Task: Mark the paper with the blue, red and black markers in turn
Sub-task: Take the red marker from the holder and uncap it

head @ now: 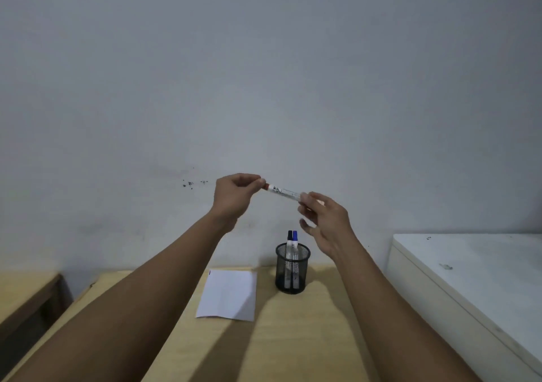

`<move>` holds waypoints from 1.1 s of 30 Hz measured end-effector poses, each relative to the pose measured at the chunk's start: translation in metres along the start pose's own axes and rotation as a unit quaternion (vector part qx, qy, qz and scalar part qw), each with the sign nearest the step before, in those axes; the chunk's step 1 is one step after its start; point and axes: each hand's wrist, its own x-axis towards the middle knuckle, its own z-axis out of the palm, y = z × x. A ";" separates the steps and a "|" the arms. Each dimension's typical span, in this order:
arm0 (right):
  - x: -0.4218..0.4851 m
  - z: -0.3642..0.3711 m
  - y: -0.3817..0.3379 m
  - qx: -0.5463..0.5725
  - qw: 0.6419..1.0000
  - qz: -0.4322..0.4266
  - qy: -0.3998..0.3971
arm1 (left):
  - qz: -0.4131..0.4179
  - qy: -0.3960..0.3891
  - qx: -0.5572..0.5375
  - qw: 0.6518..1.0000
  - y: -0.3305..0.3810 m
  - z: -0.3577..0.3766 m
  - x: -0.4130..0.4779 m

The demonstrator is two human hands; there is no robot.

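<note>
The red marker is grasped at both ends, left hand pinching the cap, right hand the barrel, probably for uncapping above the paper.

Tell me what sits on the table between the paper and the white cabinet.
In the head view, a black mesh pen holder stands between the paper and the white cabinet, holding the blue marker and black marker.

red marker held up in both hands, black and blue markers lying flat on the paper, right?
Not quite. The head view shows the black marker and blue marker standing upright in the mesh cup beside the paper. The red marker is held up between left hand and right hand.
</note>
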 end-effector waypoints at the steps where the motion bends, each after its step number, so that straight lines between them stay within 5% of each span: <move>1: -0.003 0.006 -0.004 0.065 0.998 0.006 -0.002 | 0.010 -0.025 0.025 0.999 0.002 -0.010 -0.007; 3: -0.010 0.020 -0.006 0.105 0.994 0.011 -0.024 | 0.041 -0.054 0.075 0.995 0.006 -0.027 -0.023; 8: -0.038 0.062 0.006 -0.032 0.993 0.027 -0.110 | 0.135 -0.053 0.199 0.969 0.009 -0.057 -0.049; 13: -0.046 0.081 0.021 -0.041 0.990 0.031 -0.132 | 0.167 -0.053 0.303 0.937 0.005 -0.088 -0.061; 22: -0.042 0.087 0.055 -0.052 0.982 0.032 -0.180 | 0.055 -0.144 0.261 0.953 -0.012 -0.123 -0.055; 26: -0.035 0.084 0.072 -0.070 0.987 0.013 -0.141 | -0.001 -0.132 0.244 0.961 -0.044 -0.129 -0.052; 33: -0.016 0.074 0.123 -0.234 0.968 -0.036 -0.080 | 0.007 -0.165 0.390 0.906 -0.122 -0.136 -0.058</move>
